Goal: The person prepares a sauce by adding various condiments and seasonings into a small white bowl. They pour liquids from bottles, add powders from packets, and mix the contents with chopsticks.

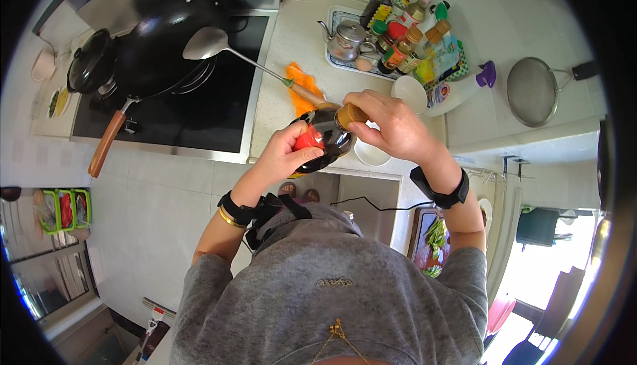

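My left hand (291, 153) is wrapped around a dark glass sauce bottle (334, 129) with a red label, held tilted in front of me. The thumb and fingers of my right hand (395, 124) grip its brown cap (350, 115), at the neck; whether the cap is loose cannot be seen. Behind the bottle, a metal wok spatula (209, 44) with a wooden handle (306, 92) reaches across from the cooktop side to the counter. Partly covered by my right hand, a white bowl (372, 153) rests on the counter below.
On the left, a black wok (154, 51) and a lidded black pot (90, 64) stand on the cooktop (219, 124). A tray (333, 64) holds a metal kettle (347, 41), an egg (363, 64) and several bottles. An orange cloth (301, 89), a second white bowl (410, 92) and a spray bottle (458, 94) are nearby.
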